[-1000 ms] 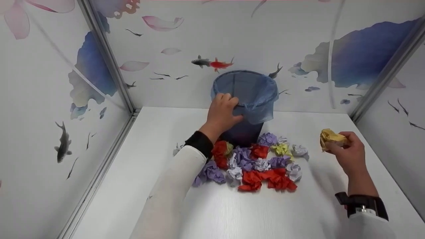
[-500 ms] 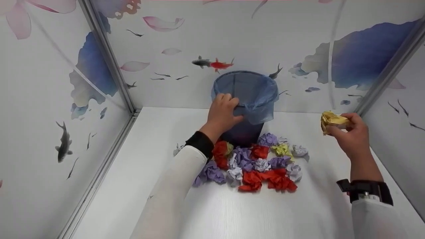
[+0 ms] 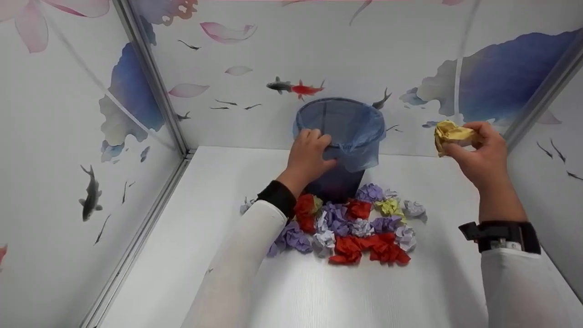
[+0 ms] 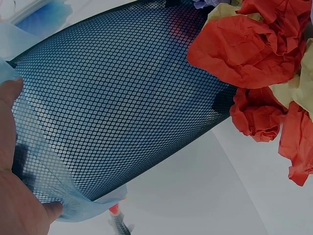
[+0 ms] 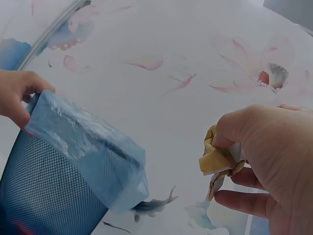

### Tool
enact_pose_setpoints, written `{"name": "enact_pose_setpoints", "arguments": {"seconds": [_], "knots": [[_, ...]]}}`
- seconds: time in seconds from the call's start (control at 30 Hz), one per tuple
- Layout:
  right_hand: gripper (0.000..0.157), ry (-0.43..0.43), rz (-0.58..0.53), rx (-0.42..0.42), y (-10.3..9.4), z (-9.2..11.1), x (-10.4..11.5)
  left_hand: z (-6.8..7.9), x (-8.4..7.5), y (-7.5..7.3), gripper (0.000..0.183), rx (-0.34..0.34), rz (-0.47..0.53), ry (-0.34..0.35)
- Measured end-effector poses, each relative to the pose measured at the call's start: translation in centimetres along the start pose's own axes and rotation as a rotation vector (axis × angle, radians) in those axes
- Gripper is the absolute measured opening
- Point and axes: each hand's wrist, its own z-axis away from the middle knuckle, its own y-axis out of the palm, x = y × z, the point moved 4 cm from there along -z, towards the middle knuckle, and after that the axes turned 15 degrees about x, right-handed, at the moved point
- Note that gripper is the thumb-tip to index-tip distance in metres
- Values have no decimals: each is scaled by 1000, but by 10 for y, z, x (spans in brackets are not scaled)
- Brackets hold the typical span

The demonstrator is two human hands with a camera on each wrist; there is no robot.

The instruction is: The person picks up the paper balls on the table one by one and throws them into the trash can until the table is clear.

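A dark mesh waste bin [image 3: 339,181] lined with a blue plastic bag [image 3: 366,148] stands near the back wall. My left hand [image 3: 308,156] grips its near left rim, fingers curled over the edge and the bag; in the left wrist view the thumb and a fingertip press on the bag's folded-down part. To the right of the bin, raised above the table, my right hand [image 3: 488,152] pinches a crumpled yellow paper ball [image 3: 450,134] between thumb and fingers. White shows on the paper's inner side in the right wrist view.
Several crumpled paper balls, red [image 3: 387,248], purple [image 3: 385,224], white [image 3: 405,238] and yellow [image 3: 391,207], lie heaped before the bin on the white table [image 3: 314,291]. Printed white panels [image 3: 246,54] enclose the back and sides.
My right hand has risen from low over the table's right side to about the bin rim's height, still holding the yellow paper ball. The left hand keeps its place on the rim.
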Motion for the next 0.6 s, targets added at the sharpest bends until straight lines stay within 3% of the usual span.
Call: {"name": "enact_pose_setpoints", "arguments": {"seconds": [0.23, 0.43, 0.6], "knots": [[30, -124, 35, 48, 0, -15, 36, 1, -2, 0, 47, -7, -12, 1], [31, -146, 136, 128, 2, -32, 74, 0, -1, -1, 48, -23, -18, 7], [35, -177, 211, 190, 7, -48, 104, 0, -1, -1, 48, 5, -33, -5]]}}
